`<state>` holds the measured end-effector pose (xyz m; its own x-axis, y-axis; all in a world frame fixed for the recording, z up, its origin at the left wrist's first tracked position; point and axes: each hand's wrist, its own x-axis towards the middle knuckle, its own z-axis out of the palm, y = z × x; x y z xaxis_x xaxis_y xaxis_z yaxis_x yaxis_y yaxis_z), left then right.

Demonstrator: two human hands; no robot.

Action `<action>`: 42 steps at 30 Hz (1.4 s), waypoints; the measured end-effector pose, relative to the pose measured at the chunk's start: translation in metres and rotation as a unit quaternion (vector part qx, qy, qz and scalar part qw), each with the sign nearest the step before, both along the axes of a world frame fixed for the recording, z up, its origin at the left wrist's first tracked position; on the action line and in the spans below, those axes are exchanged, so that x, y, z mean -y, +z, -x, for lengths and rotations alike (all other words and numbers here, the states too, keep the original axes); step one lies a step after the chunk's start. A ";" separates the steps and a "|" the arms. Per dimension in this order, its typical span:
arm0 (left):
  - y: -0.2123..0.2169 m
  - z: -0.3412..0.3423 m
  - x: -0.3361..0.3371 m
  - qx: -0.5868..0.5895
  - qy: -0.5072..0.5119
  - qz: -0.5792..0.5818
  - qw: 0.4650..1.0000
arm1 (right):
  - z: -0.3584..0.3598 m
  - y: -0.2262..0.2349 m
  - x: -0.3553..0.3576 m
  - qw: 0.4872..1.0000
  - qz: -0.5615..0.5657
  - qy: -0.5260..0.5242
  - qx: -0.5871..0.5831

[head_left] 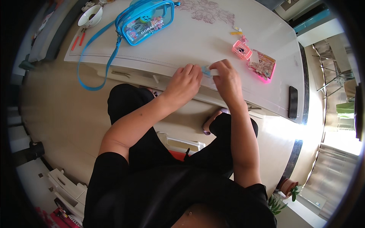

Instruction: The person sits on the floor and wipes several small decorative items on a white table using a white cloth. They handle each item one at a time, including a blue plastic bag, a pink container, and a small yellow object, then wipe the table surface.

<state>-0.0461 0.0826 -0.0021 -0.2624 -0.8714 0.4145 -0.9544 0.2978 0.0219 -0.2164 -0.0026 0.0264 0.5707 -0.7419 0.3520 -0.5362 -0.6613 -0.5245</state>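
Observation:
At the near edge of the white table (190, 45), both of my hands are raised close together. Between them is a small light-blue and white thing (206, 71), too small for me to tell its kind. My right hand (228, 80) pinches its white end with thumb and curled fingers. My left hand (185, 83) has its fingers bent and closed at the other side; what they hold is hidden behind them. Farther left stands a see-through blue zip bag (146, 22) with small colourful items inside, its blue strap (91, 88) hanging over the table edge.
To the right are a pink basket (242, 50), a pink-edged decorated box (262, 65) and a black phone (292, 102). At the far left, a white bowl (90, 17) stands beyond red-handled pliers (78, 40). Drawer handles (121, 74) line the table front.

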 end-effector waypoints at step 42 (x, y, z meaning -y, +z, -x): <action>-0.003 -0.005 -0.002 -0.099 -0.055 0.025 0.993 | 0.023 0.000 0.009 0.996 -0.033 -0.039 -0.067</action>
<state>-0.0415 0.0845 -0.0052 -0.2639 -0.8194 0.5090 -0.8946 0.4051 0.1884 -0.2391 -0.0116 0.0262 0.5490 -0.8047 0.2259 -0.6523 -0.5815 -0.4861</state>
